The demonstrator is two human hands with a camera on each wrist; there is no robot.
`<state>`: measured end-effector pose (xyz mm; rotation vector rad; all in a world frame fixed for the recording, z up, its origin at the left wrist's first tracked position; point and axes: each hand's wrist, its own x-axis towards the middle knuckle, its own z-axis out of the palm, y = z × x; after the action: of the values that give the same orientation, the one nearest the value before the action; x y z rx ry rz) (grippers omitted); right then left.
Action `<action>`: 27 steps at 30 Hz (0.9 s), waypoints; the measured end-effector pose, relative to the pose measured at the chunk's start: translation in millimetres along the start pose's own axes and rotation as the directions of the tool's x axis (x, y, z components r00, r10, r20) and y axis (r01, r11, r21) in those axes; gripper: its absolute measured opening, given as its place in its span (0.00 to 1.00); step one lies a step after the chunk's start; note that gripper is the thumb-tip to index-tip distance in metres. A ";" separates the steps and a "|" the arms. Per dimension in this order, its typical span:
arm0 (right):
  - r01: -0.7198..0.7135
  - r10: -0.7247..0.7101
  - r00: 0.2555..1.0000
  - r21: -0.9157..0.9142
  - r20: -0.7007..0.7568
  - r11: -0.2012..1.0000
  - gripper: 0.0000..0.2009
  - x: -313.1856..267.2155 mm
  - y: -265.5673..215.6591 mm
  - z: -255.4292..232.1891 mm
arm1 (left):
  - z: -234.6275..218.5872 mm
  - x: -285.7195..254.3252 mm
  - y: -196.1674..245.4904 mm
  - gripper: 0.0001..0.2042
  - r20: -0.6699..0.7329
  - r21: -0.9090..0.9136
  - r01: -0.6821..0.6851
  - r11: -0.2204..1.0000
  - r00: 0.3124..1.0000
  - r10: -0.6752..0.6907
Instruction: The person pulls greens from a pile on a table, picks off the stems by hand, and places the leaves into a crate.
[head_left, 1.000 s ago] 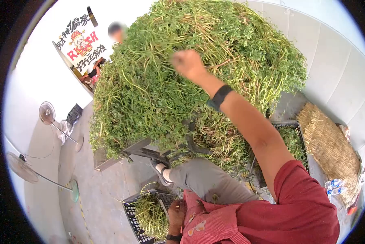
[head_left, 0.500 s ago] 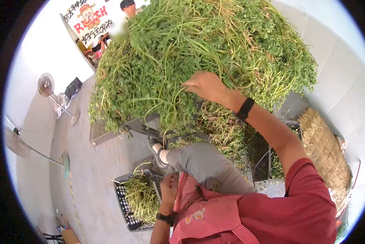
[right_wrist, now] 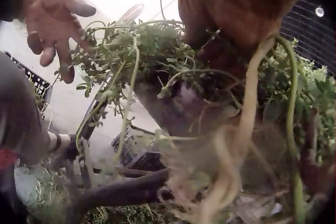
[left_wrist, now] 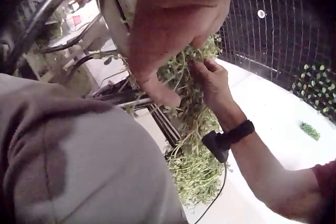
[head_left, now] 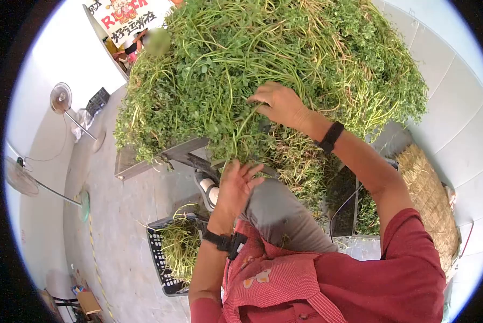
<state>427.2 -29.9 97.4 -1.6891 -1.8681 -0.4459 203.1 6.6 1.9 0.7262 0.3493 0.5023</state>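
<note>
A big heap of leafy green stems (head_left: 209,70) fills the upper middle of the head view. At its near edge my right hand (head_left: 282,105) pinches a few stems between thumb and fingers; in the right wrist view pale and green stems (right_wrist: 252,87) run down from that hand (right_wrist: 236,8). My left hand (head_left: 237,188) is lower, just below the hanging greens, its fingers spread and holding nothing. The right wrist view shows this left hand (right_wrist: 55,27) with its fingertips close to the leaves (right_wrist: 147,45); whether they touch, I cannot tell.
A black crate (head_left: 158,258) with cut stems stands on the floor at lower left. Another crate with greens (head_left: 368,215) is at the right, beside a straw-coloured roll (head_left: 424,188). Two fans (head_left: 61,98) stand at the left. My knee (head_left: 279,210) is under the heap's edge.
My left hand has risen from beside the crate to the heap's near edge, its fingers now spread. The right hand came down from the heap's top and now holds stems near the edge.
</note>
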 end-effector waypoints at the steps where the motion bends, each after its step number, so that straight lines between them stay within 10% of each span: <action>1: -0.004 0.004 1.000 0.001 0.004 1.000 0.11 -0.5 1.0 -1.4 | 1.6 6.2 -0.1 0.24 0.051 -0.127 0.015 0.992 0.999 -0.009; 4: 0.004 -0.008 0.997 0.053 0.073 0.999 0.15 -0.6 -2.3 -11.7 | -3.0 14.9 2.5 0.22 -0.109 -0.145 -0.005 0.989 0.994 -0.011; 9: 0.041 -0.132 0.980 -0.499 -0.148 0.866 0.27 6.6 5.6 -26.8 | -23.7 5.2 -1.6 0.08 -0.371 -0.109 -0.123 0.986 0.926 0.075; 15: -0.160 0.168 0.985 -0.535 -0.035 0.830 0.37 -0.9 74.2 1.0 | -48.6 -33.1 3.9 0.07 -0.392 0.020 -0.289 0.957 0.878 0.274; 20: -0.101 0.092 0.995 -0.604 -0.046 0.791 0.35 -7.5 83.9 11.9 | -70.1 -82.6 21.3 0.10 -0.396 0.239 -0.396 0.887 0.794 0.461; 27: -0.094 0.057 0.995 -0.665 -0.077 0.741 0.32 -8.4 58.4 -8.0 | -68.7 -109.4 13.3 0.09 -0.332 0.148 -0.348 0.926 0.864 0.378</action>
<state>486.3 -32.9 90.8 -2.1605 -1.6871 -1.2376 76.3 -7.7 -22.5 0.7865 0.5791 0.9915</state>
